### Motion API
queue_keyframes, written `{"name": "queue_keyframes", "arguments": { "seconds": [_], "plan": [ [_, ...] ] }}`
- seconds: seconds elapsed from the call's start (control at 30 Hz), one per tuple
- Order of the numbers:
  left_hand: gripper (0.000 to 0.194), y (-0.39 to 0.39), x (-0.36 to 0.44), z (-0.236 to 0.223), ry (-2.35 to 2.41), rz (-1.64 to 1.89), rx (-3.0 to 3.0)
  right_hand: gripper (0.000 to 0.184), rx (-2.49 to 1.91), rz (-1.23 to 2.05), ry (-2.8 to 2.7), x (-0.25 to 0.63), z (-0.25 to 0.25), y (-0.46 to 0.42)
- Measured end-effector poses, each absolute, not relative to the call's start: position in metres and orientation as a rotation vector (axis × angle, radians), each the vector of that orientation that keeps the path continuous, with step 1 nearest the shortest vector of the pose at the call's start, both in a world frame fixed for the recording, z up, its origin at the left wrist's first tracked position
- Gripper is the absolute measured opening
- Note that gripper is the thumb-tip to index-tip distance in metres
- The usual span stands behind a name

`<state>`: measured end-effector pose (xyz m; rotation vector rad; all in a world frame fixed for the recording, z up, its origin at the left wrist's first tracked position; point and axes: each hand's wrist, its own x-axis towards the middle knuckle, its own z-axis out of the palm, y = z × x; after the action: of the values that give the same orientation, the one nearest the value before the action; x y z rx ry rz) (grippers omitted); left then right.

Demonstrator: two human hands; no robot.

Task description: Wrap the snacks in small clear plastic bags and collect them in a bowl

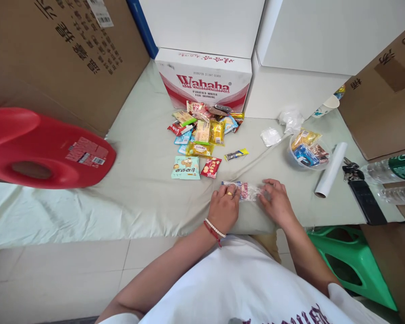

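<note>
A small clear plastic bag (253,192) with red and blue printed packets inside lies flat near the table's front edge. My left hand (224,206), wearing a ring and bracelets, presses its closed fingers down on the bag's left part and covers some of it. At the bag's right end, my right hand (279,203) has its thumb and curled fingers at the crinkled plastic edge. Just beyond the hands are a light-blue snack packet (185,168), a red packet (211,167) and a thin yellow-and-dark packet (236,155).
Behind lies a pile of snack packets (202,131) against a Wahaha carton (205,83). To the right are a clear bowl of packets (308,153), crumpled plastic (271,136), a white roll (331,170), keys (352,170) and a phone (367,202). A red jug (50,153) lies left.
</note>
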<state>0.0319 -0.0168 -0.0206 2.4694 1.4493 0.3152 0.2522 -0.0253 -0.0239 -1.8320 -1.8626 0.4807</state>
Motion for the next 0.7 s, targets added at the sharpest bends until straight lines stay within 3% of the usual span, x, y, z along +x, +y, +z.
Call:
{"name": "queue_keyframes", "arguments": {
  "seconds": [0.2,0.47,0.7],
  "plan": [
    [0.034,-0.014,0.034,-0.024,1.483,0.332,2.481,0.008,-1.583,0.778,-1.954,0.199,0.014,0.007],
    [0.041,-0.007,-0.021,-0.038,1.328,0.739,2.085,0.024,-1.47,0.844,-2.001,0.164,-0.022,0.016],
    [0.009,0.006,-0.011,-0.042,1.645,0.591,1.947,0.033,-1.237,0.868,-2.139,0.17,-0.019,-0.006]
  ]
}}
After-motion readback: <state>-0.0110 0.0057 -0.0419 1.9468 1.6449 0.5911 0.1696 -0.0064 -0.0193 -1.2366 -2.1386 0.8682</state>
